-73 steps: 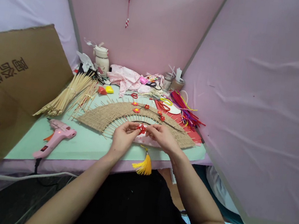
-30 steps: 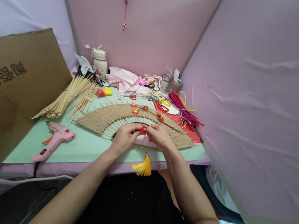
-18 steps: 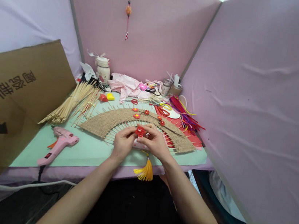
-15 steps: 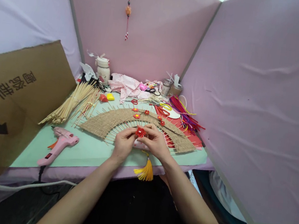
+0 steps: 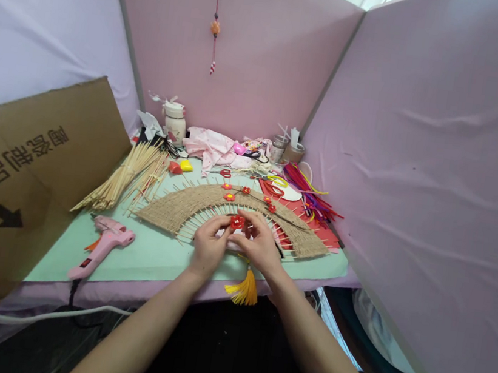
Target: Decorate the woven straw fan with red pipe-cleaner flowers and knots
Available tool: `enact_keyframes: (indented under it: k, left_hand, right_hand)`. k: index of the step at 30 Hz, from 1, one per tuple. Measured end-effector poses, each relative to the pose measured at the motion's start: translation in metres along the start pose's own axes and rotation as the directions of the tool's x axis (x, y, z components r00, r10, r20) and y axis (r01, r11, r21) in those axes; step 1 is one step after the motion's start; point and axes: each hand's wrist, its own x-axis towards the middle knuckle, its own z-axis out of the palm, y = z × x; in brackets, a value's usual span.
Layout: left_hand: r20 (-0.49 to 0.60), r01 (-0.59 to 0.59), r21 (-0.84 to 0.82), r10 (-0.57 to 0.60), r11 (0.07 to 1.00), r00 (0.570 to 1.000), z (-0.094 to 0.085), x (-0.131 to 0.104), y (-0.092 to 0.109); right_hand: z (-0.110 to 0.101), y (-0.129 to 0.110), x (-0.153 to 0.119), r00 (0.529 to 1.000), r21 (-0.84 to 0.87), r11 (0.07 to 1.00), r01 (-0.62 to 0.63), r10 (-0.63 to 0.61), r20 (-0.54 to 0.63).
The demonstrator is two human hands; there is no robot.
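Between my hands, just in front of the inner edge of a woven fan (image 5: 167, 209), is a small red flower (image 5: 237, 222) with a pale centre. My left hand (image 5: 210, 244) pinches its left side between thumb and fingers. The thumb and curled fingers of my right hand (image 5: 260, 246) close round it from the right. Several red and yellow flowers (image 5: 228, 197) sit along a dark twig on the fan's upper band. Below my hands a yellow tassel (image 5: 244, 289) hangs over the table edge. My hands partly cover the fan's lower middle.
A pink glue gun (image 5: 103, 247) lies at left, beside a cardboard box (image 5: 39, 177). Bundled bamboo sticks (image 5: 119, 178), red and yellow packets (image 5: 180, 167), scissors (image 5: 275, 187) and coloured pipe cleaners (image 5: 312, 195) lie behind and around the fan. A bottle (image 5: 174, 123) stands at the back.
The view has shifted slightly, so everything sits a little lower and to the right. My right fingers have moved a little around the flower, which stays between both hands.
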Motion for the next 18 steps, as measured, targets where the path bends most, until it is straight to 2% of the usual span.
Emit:
enact_keyframes:
  k: [3,6,10,15,18]
  left_hand:
    - [0.05,-0.052,0.026,0.051,0.998,0.997,-0.001,-0.001,-0.003]
    - [0.081,-0.049,0.042,0.045,0.998,0.996,0.0,-0.001,-0.004]
    - [0.095,-0.046,0.078,0.038,0.996,0.995,0.001,-0.003,-0.003]
    - [0.075,-0.145,0.154,0.134,0.977,0.988,0.002,-0.005,-0.003]
    - [0.08,-0.154,0.189,0.141,0.97,0.987,0.001,-0.005,-0.003]
  right_hand:
    - [0.003,-0.001,-0.001,1.0,0.01,1.0,0.017,-0.017,0.009]
    - [0.002,-0.001,0.0,0.999,-0.019,0.999,0.044,-0.044,-0.011]
    - [-0.002,0.0,0.001,0.999,-0.072,0.997,0.041,-0.042,-0.012]
    - [-0.001,-0.008,0.001,0.998,-0.172,0.983,0.058,-0.057,0.01]
    - [-0.001,-0.013,0.0,0.996,-0.171,0.981,0.087,-0.084,0.027]
